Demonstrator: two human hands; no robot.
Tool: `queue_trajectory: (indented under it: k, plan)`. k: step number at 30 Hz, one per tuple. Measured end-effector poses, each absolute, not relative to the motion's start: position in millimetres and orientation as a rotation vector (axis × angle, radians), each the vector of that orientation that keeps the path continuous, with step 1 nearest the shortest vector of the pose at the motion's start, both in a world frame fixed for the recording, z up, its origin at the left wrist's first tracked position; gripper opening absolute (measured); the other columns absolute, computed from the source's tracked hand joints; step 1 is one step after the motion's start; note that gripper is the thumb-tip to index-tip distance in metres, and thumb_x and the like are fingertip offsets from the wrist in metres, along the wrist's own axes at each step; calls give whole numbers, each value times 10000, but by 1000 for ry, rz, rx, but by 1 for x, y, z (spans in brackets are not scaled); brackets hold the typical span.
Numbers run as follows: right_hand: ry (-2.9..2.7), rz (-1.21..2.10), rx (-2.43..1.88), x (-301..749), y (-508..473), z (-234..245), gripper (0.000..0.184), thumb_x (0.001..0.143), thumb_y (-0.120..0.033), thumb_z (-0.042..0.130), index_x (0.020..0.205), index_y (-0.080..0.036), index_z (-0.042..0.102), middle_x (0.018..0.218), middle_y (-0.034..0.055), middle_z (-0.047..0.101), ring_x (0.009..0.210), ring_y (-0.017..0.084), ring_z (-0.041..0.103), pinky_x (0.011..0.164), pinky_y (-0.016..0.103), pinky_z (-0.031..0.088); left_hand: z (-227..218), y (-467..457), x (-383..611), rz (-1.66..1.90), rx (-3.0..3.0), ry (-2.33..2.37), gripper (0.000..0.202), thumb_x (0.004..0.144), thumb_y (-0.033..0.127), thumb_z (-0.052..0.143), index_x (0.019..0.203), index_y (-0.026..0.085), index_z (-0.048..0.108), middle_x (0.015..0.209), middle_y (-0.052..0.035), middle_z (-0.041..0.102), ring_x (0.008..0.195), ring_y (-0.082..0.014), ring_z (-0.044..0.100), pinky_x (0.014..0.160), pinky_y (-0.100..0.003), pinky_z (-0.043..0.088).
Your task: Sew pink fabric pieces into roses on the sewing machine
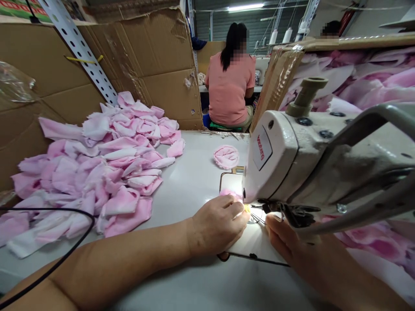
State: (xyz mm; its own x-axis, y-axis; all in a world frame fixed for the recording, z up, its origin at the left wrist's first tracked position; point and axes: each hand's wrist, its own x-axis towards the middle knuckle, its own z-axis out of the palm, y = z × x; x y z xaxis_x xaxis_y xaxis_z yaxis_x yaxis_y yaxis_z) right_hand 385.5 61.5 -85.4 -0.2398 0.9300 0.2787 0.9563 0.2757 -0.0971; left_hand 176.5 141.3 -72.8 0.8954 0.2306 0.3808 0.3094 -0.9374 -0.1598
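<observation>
A white sewing machine (275, 151) stands on the right, its lamp lighting the needle area. Beside the needle, my left hand (220, 224) is closed on a small pink fabric piece (231, 193), most of it hidden behind the fingers. A bit of yellow (247, 208) shows at the fingertips, too small to name. To the right of the needle, my right hand (285, 239) pinches thin metal tweezers (258, 218), their tips pointing left toward the yellow bit. Part of this hand is behind the machine head. A round gathered pink fabric piece (226, 157) lies behind the needle area.
A large heap of pink and white fabric pieces (106, 164) covers the table's left side. Cardboard (139, 65) walls the back left. On the right are a box of pink fabric (366, 77) and more pink cloth (379, 242). A person (231, 90) sits ahead, back turned. A black cable (87, 216) crosses my left arm.
</observation>
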Motion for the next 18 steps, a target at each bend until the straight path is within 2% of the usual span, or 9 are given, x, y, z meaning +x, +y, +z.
queue_trajectory:
  k: [5,10,13,16,18]
  plan:
    - [-2239,70,-1730,382,64,-77,243,786,-106,511,590,-218,600,518,-6,587,468,126,520,480,254,254,-72,143,176,-567,-2866,-419,123,830,157,520,884,144,629,835,-50,598,726,-156,520,790,-286,468]
    - [-2238,104,-1732,379,65,-75,253,828,-107,492,606,-208,559,510,-13,564,435,109,480,453,250,205,-72,150,174,-747,-2933,-391,116,849,170,517,773,152,603,763,-24,588,691,-140,516,797,-267,476]
    - [-2300,-28,-1669,382,65,-77,231,848,-137,474,667,-207,600,547,18,586,443,124,477,463,261,207,-72,153,171,-762,-2984,-375,124,847,173,526,736,154,579,758,-17,584,700,-131,525,814,-256,475]
    - [-2393,-270,-1511,388,67,-76,213,853,-143,445,767,-193,633,607,55,617,435,129,468,465,269,207,-69,154,168,-748,-3049,-350,91,843,162,516,790,155,590,784,-17,593,724,-129,534,829,-256,475]
    - [-2426,-319,-1451,390,66,-73,208,850,-146,435,768,-185,621,603,56,614,417,128,462,451,268,192,-67,154,166,-727,-3095,-326,89,839,153,508,832,155,597,814,-22,603,747,-132,540,833,-258,475]
